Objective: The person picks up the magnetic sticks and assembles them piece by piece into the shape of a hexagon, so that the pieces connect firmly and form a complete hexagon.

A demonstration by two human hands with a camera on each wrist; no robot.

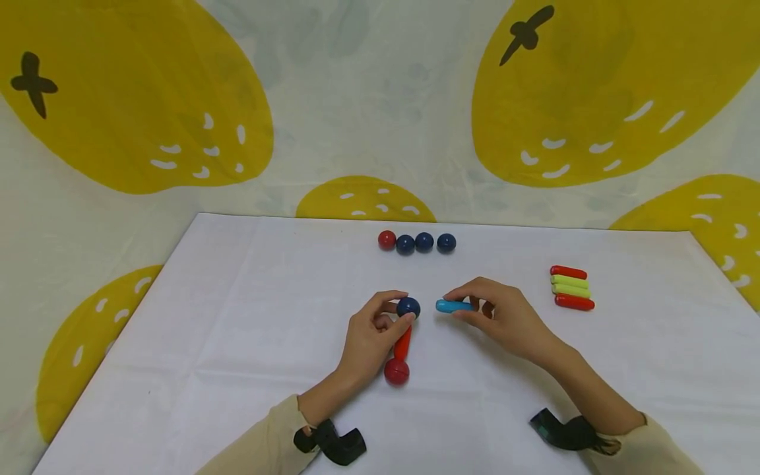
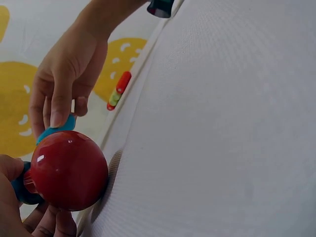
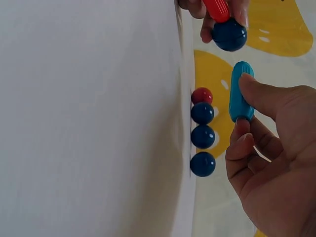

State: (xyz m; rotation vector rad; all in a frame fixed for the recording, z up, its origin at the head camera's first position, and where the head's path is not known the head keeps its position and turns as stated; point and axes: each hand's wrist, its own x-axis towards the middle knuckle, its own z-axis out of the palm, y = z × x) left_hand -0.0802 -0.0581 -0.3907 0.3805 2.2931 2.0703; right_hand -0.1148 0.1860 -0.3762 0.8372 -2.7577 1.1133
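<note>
My left hand (image 1: 371, 336) pinches a dark blue ball (image 1: 408, 307) between thumb and fingers. A red rod (image 1: 402, 344) joins that ball to a red ball (image 1: 396, 372) at its near end. In the left wrist view the red ball (image 2: 70, 170) hides most of the rod. To the right, my right hand (image 1: 505, 316) pinches a light blue rod (image 1: 454, 306), its free tip pointing at the blue ball with a gap between. The right wrist view shows the ribbed blue rod (image 3: 242, 91) between thumb and fingers, apart from the blue ball (image 3: 229, 34).
Toward the back of the white table (image 1: 267, 284), a loose red ball (image 1: 386, 240) lies in a row with dark blue balls (image 1: 424, 242). Red rods (image 1: 574, 302) and yellow-green rods (image 1: 570, 285) lie stacked side by side at the right. A lemon-patterned cloth (image 1: 368, 99) hangs behind.
</note>
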